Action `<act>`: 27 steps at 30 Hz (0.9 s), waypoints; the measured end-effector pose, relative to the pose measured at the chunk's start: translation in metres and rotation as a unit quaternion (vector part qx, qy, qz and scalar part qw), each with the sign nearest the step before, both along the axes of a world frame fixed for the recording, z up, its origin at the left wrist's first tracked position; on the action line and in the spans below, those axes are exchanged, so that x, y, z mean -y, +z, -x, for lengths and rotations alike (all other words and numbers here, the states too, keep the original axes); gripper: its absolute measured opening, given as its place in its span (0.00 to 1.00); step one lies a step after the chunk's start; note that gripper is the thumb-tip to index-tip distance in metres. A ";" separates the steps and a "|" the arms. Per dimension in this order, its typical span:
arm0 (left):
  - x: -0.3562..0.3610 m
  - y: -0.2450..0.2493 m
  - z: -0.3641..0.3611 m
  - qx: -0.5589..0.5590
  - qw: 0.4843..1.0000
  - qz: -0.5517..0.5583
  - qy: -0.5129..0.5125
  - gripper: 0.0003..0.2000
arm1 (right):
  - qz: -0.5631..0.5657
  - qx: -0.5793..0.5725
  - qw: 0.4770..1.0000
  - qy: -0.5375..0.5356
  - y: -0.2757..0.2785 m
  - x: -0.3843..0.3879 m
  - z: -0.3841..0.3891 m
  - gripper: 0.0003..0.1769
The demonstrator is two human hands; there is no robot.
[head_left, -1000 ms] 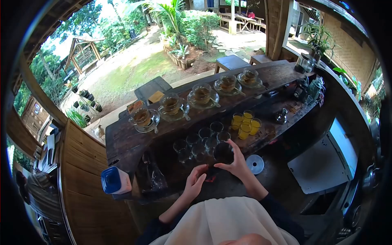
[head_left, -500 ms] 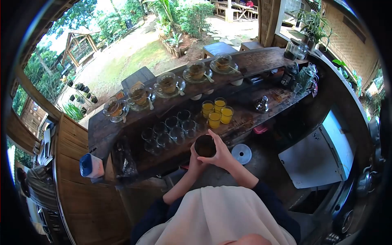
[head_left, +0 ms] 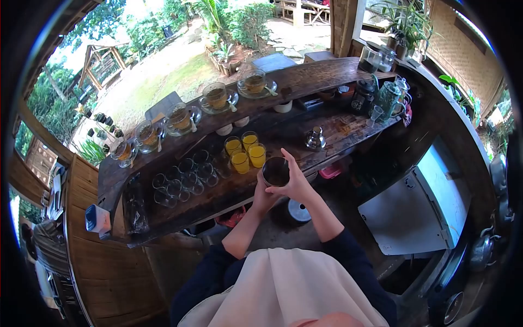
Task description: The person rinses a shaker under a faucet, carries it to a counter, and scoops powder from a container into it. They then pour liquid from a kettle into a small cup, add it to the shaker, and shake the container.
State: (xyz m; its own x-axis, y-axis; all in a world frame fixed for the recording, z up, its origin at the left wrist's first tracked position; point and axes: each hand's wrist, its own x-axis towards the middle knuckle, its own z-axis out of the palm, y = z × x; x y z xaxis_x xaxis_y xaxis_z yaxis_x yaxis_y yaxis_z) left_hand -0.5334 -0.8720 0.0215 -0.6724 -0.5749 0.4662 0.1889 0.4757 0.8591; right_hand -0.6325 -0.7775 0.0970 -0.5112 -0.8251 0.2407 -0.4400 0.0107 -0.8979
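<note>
Both of my hands are closed around a round, open-topped cup (head_left: 276, 173) that looks dark inside, held upright in front of the counter's near edge. My left hand (head_left: 263, 195) supports it from the left and below. Around its right side wraps my right hand (head_left: 295, 182), with the index finger reaching up past the rim. Close by on the lower counter stand several glasses of orange drink (head_left: 240, 162). Behind the cup sits a shiny metal shaker top (head_left: 315, 138). Several clear glasses (head_left: 189, 181) are grouped further left.
Several glass teacups on saucers (head_left: 216, 98), with spoons, line the raised wooden ledge (head_left: 305, 82). A green glass pitcher (head_left: 388, 102) and a dark jar (head_left: 363, 97) stand at right. Below are a white round-topped object (head_left: 299, 210) and a white fridge-like box (head_left: 400, 226).
My view has shifted right, so the counter and glasses appear further left. The cup in my hands is a little higher and nearer the metal shaker top.
</note>
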 end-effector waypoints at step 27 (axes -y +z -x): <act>0.001 -0.014 0.174 0.190 0.977 0.056 -0.083 0.45 | -0.113 -0.092 0.981 -0.126 0.018 -0.017 0.156 0.55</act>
